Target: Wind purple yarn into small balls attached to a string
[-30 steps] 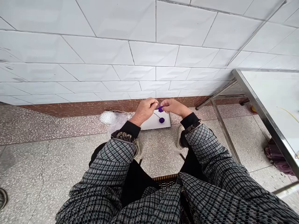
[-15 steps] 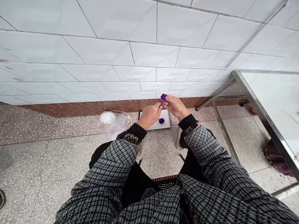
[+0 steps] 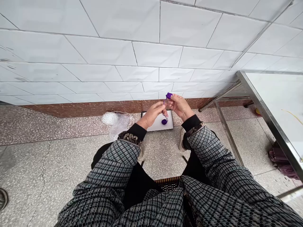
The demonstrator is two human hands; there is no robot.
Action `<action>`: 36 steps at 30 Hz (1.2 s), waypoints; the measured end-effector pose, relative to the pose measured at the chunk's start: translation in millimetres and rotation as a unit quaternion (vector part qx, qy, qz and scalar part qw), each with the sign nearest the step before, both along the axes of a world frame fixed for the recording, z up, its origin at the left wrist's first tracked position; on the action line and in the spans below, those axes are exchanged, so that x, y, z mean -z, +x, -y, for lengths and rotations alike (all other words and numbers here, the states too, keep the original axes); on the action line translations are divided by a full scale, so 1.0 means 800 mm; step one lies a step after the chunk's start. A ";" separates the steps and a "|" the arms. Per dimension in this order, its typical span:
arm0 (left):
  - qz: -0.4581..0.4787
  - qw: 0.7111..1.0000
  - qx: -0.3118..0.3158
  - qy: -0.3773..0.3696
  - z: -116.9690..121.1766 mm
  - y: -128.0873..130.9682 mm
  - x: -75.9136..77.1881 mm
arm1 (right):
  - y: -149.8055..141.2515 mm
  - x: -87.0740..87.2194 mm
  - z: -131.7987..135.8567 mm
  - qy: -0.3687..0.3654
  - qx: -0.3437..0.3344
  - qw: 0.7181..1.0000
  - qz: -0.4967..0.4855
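Note:
My right hand (image 3: 181,106) pinches a small purple piece of yarn work (image 3: 169,95) between thumb and fingertips; it looks knitted or crocheted. Purple yarn (image 3: 164,102) runs from that piece to my left hand (image 3: 153,114), whose thumb and forefinger are closed on the strand. Whether a hook or needle is there I cannot make out. Under my hands, a purple yarn ball (image 3: 164,121) sits in a shallow white tray with a dark rim (image 3: 172,128) on the floor. A loose strand trails from below my left fingers toward the ball.
White yarn with clear plastic (image 3: 115,123) lies on the floor left of the tray. A metal-framed table (image 3: 265,115) stands at the right, a dark purple cloth-like bundle (image 3: 282,160) beneath it. The tiled wall (image 3: 146,74) rises in front. Part of a shoe (image 3: 3,199) shows far left.
My left hand has turned and its fingers have opened out a little around the yarn. My right hand and the purple piece have shifted slightly right and up.

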State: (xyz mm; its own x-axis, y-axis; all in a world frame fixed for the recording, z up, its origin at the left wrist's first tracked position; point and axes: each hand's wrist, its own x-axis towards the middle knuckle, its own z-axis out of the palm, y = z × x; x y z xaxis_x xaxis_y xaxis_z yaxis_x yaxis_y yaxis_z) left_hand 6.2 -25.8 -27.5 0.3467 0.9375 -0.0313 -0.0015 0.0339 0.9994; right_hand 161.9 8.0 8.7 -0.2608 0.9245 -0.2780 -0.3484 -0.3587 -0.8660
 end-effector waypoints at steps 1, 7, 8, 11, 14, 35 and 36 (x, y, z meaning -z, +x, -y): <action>-0.014 0.999 -0.042 0.010 0.001 0.003 0.001 | 0.000 0.001 -0.001 -0.004 0.011 1.000 -0.005; -0.335 0.919 -0.040 0.205 0.006 0.009 -0.002 | 0.003 0.018 -0.010 0.024 0.052 0.997 0.056; -0.363 0.903 -0.030 0.230 0.008 0.007 -0.005 | 0.004 0.021 -0.011 0.036 0.054 0.992 0.112; -0.379 0.883 -0.054 0.273 0.009 -0.001 -0.015 | 0.007 0.021 -0.010 0.092 -0.001 0.943 0.319; -0.345 0.899 -0.096 0.253 0.000 -0.011 -0.017 | 0.012 0.012 -0.003 0.113 -0.175 0.913 0.349; -0.227 0.958 -0.096 0.147 -0.014 -0.013 -0.005 | 0.008 0.001 0.004 0.054 -0.176 0.980 0.074; -0.218 0.961 -0.081 0.151 -0.012 -0.010 -0.004 | 0.006 0.003 0.003 0.059 -0.140 0.986 0.065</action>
